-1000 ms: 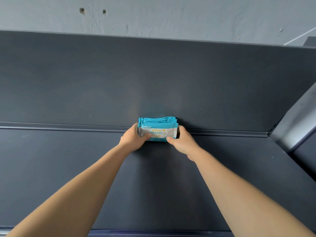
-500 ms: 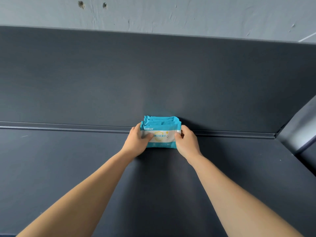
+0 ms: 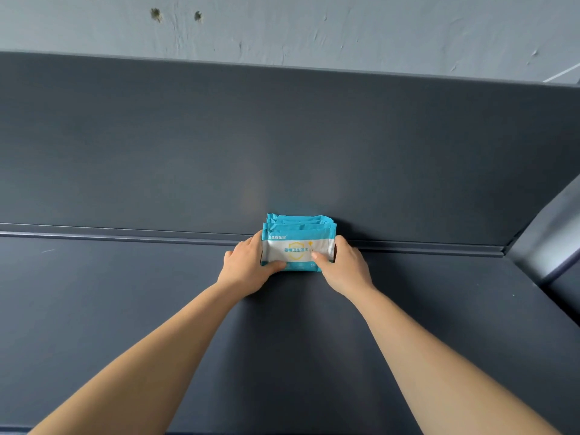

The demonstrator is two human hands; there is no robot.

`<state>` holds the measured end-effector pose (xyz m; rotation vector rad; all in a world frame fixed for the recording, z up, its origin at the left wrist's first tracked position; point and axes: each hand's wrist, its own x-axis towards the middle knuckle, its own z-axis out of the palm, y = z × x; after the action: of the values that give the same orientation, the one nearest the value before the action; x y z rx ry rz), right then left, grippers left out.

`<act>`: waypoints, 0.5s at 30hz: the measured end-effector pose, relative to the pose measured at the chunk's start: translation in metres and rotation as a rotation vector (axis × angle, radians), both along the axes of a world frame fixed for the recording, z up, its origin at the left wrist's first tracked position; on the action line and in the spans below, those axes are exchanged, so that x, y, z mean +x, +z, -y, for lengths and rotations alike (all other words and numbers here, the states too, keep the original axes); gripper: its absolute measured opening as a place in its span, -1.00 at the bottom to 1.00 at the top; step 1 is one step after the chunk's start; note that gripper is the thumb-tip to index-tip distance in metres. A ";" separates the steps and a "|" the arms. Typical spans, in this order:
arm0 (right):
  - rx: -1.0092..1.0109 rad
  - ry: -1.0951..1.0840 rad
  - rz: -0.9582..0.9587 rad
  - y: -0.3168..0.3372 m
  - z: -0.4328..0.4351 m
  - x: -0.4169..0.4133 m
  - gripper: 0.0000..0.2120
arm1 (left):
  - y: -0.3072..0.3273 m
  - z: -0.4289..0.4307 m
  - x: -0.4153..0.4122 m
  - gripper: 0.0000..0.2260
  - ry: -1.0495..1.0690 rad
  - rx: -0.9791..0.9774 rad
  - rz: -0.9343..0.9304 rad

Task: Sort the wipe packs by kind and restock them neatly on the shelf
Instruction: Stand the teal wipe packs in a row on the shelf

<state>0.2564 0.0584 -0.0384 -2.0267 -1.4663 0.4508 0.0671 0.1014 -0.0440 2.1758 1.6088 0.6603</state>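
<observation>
Tipped more upright now, the wipe packs sit mid-frame on the shelf, close against its back panel, long axis running left to right. Left hand and right hand grip either end, equally near, thumbs in front.

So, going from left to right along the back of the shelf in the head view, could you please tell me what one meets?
The left hand → stack of blue wipe packs → right hand → angled side panel.

Wipe packs on shelf, against back panel.
</observation>
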 end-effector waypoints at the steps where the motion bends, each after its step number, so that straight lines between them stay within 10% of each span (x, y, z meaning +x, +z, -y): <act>1: 0.006 0.001 0.015 -0.001 0.002 0.000 -0.70 | 0.000 0.002 0.000 -0.56 0.000 0.009 0.005; 8: 0.033 0.002 0.202 -0.002 0.019 -0.001 -0.63 | 0.004 0.017 0.003 -0.16 0.074 0.066 -0.052; 15: 0.015 0.057 0.385 0.008 0.053 0.011 -0.46 | 0.017 0.034 0.010 -0.39 0.084 0.407 -0.225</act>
<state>0.2676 0.0049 -0.0308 -2.1472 -1.7470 0.0700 0.0769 0.0671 -0.0274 2.5589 1.8167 0.8568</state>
